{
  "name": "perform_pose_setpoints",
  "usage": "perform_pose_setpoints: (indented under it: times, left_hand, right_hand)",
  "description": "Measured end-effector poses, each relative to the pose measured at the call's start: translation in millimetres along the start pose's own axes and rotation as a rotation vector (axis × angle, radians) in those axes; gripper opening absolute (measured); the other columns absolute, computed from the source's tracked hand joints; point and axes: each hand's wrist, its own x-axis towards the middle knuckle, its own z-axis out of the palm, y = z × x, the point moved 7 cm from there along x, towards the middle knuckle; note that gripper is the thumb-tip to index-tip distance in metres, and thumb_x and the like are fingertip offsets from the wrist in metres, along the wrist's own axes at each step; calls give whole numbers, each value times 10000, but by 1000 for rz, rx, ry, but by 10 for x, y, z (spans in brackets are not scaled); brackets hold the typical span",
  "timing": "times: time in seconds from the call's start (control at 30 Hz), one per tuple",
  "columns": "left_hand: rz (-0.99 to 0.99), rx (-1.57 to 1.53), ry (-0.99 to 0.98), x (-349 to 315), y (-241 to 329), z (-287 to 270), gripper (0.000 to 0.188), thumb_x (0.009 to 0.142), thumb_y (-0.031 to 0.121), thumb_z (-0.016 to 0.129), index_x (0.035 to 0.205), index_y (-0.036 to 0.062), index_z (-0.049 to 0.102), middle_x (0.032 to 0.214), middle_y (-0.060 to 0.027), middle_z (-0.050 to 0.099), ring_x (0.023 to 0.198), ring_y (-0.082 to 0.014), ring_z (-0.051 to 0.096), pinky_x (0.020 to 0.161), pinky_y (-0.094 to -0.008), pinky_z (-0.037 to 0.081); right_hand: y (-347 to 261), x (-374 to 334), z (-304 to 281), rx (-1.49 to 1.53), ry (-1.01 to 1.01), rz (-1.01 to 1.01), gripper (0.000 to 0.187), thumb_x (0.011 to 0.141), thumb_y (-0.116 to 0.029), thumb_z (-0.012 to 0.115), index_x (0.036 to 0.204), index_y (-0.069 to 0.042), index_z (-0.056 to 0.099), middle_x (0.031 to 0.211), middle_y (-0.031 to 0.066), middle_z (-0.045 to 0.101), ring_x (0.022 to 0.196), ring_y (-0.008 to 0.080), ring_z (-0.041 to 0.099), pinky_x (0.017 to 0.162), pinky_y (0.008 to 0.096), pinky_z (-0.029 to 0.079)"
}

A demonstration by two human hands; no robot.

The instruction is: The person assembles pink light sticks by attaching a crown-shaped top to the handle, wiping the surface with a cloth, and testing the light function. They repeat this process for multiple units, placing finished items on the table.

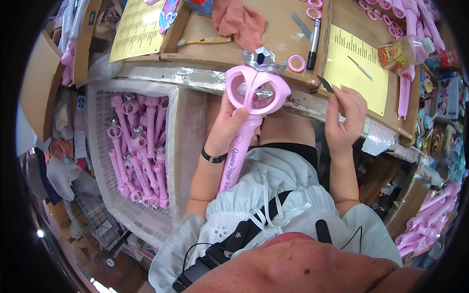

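My left hand (227, 124) is closed around a pink toy wand (239, 141), gripping it just below its head. The wand tilts, its handle running down toward my lap. Its head is a rounded pink frame with clear windows, topped by a silver crown with a dark blue gem. Over to the right, my right hand (346, 115) is raised near the table edge, apart from the wand. Its fingers pinch a small dark, flat, pointed piece (325, 84) that looks like a blade; the rest of it is hidden by the fingers.
A white plastic crate (105, 180) at left holds many similar wands. On the cardboard-lined table lie a toothbrush (205, 41), a cloth (237, 22), a marker (313, 44), a pink ring (296, 63) and yellow sheets (359, 68). More pink wand parts (430, 215) are piled at right.
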Motion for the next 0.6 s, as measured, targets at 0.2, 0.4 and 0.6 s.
perform_pose_setpoints:
  times: [0.2,0.4,0.6]
  left_hand:
    - [-13,108,71,-15,25,35,696,864,157,615,1386,120,156,1121,-103,489,744,-140,588,589,-279,532]
    - [266,169,79,-6,527,-35,651,853,275,623,1336,83,232,1030,-115,536,726,-162,597,572,-280,517]
    - [695,-277,-90,15,908,182,870,743,761,464,1166,2,423,972,-134,539,657,-181,542,498,-280,426]
  right_hand:
    - [355,-496,-169,-332,-134,-196,227,669,-79,737,887,-133,705,761,8,499,762,200,500,752,343,367]
    - [230,-660,-139,-392,-128,-93,328,707,-154,726,1032,-152,678,798,17,487,796,209,469,760,338,320]
    - [-699,-1095,826,1318,-1041,582,583,738,-120,722,1244,-27,445,1205,98,532,1088,212,521,983,369,372]
